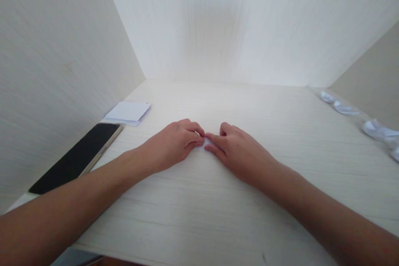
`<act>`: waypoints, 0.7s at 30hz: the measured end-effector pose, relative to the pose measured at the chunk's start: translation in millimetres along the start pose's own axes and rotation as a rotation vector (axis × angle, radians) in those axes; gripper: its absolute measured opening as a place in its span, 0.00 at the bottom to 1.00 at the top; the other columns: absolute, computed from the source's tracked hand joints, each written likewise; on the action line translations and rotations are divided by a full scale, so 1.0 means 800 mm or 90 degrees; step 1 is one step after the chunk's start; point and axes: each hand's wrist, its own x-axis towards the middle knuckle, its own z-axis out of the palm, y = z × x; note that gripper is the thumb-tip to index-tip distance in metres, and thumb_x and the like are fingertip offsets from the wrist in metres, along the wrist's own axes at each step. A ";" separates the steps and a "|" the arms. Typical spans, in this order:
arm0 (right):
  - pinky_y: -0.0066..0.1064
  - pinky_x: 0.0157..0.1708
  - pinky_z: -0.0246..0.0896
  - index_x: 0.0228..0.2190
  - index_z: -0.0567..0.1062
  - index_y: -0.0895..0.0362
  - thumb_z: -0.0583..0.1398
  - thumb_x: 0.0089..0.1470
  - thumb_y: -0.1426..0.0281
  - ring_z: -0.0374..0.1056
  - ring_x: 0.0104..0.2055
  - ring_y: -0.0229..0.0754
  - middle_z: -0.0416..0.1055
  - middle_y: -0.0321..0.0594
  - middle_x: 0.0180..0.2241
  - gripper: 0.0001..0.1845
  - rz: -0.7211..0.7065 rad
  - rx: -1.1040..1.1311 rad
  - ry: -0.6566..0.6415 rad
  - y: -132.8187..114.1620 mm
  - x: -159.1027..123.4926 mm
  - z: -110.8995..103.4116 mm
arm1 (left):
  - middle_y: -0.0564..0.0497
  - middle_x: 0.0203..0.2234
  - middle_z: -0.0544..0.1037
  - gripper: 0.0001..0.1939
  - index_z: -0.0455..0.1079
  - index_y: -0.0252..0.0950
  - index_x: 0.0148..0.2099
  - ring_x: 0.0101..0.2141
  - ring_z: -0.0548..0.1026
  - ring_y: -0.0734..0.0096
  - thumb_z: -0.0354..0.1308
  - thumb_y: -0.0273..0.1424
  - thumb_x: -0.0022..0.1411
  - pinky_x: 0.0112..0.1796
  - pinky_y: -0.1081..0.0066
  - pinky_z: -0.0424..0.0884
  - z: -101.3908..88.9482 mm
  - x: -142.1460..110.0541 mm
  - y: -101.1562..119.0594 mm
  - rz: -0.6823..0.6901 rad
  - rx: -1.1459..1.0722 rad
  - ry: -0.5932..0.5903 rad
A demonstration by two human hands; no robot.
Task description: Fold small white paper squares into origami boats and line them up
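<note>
A small piece of white paper [206, 142] sits low at the middle of the table, mostly covered by fingers. My left hand [179, 141] pinches its left side, fingertips pressed together with the thumb below. From the other side, my right hand [233, 145] holds the paper between index finger and thumb, its other fingers curled in. The fingertips of both hands nearly meet. How the paper is folded is hidden.
White walls enclose the pale wooden table [199, 208] at left, back and right. A dark-screened phone [75, 156] lies at left, with a stack of white paper [127, 111] behind it. Several crumpled or folded white papers [346, 109] line the right wall.
</note>
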 end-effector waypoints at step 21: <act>0.44 0.44 0.64 0.57 0.77 0.49 0.50 0.72 0.55 0.80 0.44 0.54 0.84 0.49 0.40 0.23 0.017 -0.112 -0.001 -0.002 -0.006 -0.002 | 0.42 0.58 0.78 0.21 0.71 0.33 0.64 0.59 0.73 0.58 0.44 0.29 0.76 0.63 0.48 0.64 0.004 -0.049 0.033 -0.044 0.136 -0.043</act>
